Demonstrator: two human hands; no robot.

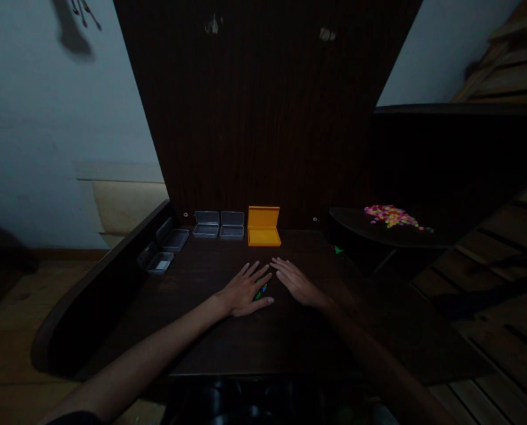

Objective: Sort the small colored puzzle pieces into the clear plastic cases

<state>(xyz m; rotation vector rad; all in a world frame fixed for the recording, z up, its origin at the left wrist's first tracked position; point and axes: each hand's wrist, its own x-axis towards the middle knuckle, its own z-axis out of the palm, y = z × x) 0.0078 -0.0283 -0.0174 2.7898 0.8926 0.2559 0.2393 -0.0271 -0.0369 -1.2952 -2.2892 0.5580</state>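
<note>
My left hand (246,289) lies palm down on the dark table with its fingers spread. Small green and blue pieces (262,290) show between its fingers and thumb; the hand covers part of them, and their kind is too small to make out. Just to the right, my right hand (297,283) rests low over the table, fingers stretched out and holding nothing visible. Beyond both hands stands a yellow box (264,237) with its lid raised, apart from my fingertips.
Left of the yellow box stand clear plastic boxes (232,232) with raised lids; more (160,263) sit near the left side panel. A heap of pink and yellow pieces (391,216) covers part of a raised shelf at right. A green item (338,250) lies below it.
</note>
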